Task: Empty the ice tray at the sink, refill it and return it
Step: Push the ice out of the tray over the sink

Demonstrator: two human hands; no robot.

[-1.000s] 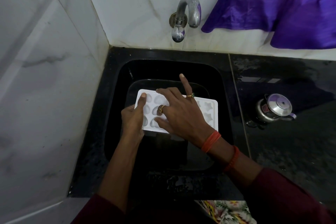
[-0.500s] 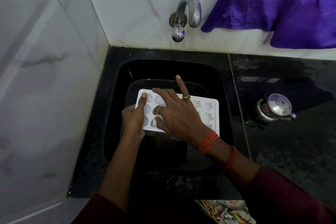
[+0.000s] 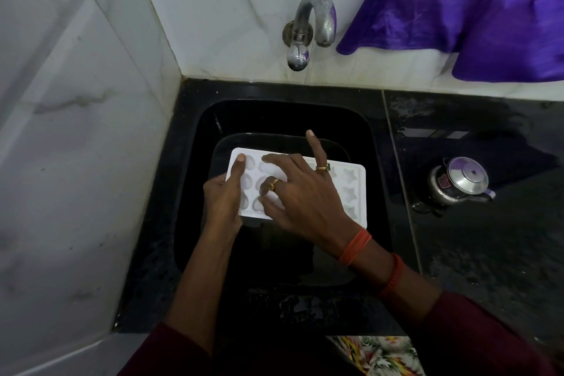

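My left hand [image 3: 221, 197] grips the near-left edge of the white ice tray [image 3: 355, 192], thumb laid flat along its top face and the other fingers hidden beneath it. The tray stretches from that hand to the right, passing under my right hand [image 3: 300, 192], which lies spread on top of it. That hand's bent fingertips press down on the moulded shapes at the tray's left half while one ringed finger sticks up and away from me. It presses rather than grips. The star shapes at the tray's right end show uncovered past my right knuckles. Below both hands is the black sink [image 3: 189, 162]. The tap [image 3: 308, 27] is on the wall beyond my fingertips, and a small steel kettle [image 3: 457, 185] stands on the desk [image 3: 488, 253], well right of my right hand.
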